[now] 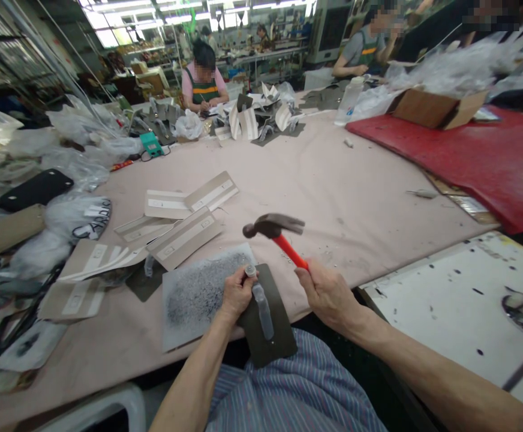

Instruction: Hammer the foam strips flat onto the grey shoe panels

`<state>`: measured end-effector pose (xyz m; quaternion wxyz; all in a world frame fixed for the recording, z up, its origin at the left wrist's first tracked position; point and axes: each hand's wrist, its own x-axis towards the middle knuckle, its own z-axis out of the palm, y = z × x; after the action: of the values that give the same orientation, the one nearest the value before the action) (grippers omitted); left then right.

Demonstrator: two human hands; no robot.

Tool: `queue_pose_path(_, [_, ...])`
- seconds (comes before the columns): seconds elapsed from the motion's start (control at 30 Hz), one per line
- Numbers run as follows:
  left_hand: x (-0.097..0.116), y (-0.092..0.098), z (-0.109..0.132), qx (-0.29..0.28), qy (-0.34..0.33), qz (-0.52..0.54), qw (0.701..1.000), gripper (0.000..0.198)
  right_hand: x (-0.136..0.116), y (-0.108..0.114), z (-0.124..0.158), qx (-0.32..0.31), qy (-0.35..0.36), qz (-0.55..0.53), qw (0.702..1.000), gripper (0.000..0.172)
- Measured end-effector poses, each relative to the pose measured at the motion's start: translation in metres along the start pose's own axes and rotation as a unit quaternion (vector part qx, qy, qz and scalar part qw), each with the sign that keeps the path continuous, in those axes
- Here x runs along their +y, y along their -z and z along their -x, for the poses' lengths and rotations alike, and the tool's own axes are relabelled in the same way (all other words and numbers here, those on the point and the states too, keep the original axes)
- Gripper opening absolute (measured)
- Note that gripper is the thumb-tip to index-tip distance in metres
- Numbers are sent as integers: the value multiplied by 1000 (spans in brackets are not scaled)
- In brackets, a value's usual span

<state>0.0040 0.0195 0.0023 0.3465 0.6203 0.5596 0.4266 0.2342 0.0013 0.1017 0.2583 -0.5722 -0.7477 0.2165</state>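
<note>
My right hand point(327, 294) is closed around the red handle of a claw hammer point(274, 228), its dark head raised above the table. My left hand point(237, 294) pinches a small metal punch point(249, 271) upright on a dark flat piece point(268, 336) that carries a pale strip point(262, 309). The dark piece lies partly over a scuffed grey pad point(198, 294) at the near table edge.
Tan card pieces point(185, 237) with white strips lie fanned out left of the pad. Plastic bags and a black piece point(34, 189) crowd the left. A red mat point(468, 156) and cardboard box point(436, 108) lie right, a white spotted board point(459, 300) near right. Other people work at the far end.
</note>
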Motion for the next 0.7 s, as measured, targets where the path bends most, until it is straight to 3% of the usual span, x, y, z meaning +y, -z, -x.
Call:
queue_pose_path(0.1, [-2,0,0,-2,-2,-8,1000,14,-1,19,2,-100,50,134,985,27])
queue_pose_path(0.13, [-2,-1,0,-4,-5,-11,1000,14,-6,28,-1,-96,63,149,982,26])
queue_pose_path(0.2, [-4,-1,0,-7,-11,-13,1000,14,-19,47,-8,-3,93,118,989,28])
queue_pose_path(0.27, [-5,-2,1,-9,-15,-12,1000,14,-33,58,-14,149,94,29,984,29])
queue_pose_path(0.33, [-6,-2,1,-8,-14,-10,1000,14,-38,54,-13,268,84,-36,959,26])
queue_pose_path(0.37, [-6,-2,1,-6,-14,-7,1000,14,-35,48,-10,276,90,-34,956,26])
queue_pose_path(0.4, [-7,-2,1,-7,-14,-7,1000,14,-30,39,-5,248,102,-6,963,27])
queue_pose_path(0.47, [-8,-3,1,-10,-15,-11,1000,15,-14,22,6,69,117,93,986,29])
queue_pose_path(0.53, [-8,-3,1,-14,-13,-16,1000,16,3,13,13,-94,74,173,978,29])
queue_pose_path(0.6, [-7,-3,1,-13,-11,-14,1000,17,17,10,14,-149,16,204,967,28])
queue_pose_path(0.7, [-6,-3,1,-5,-8,-4,1000,15,36,2,7,-157,-50,188,968,29])
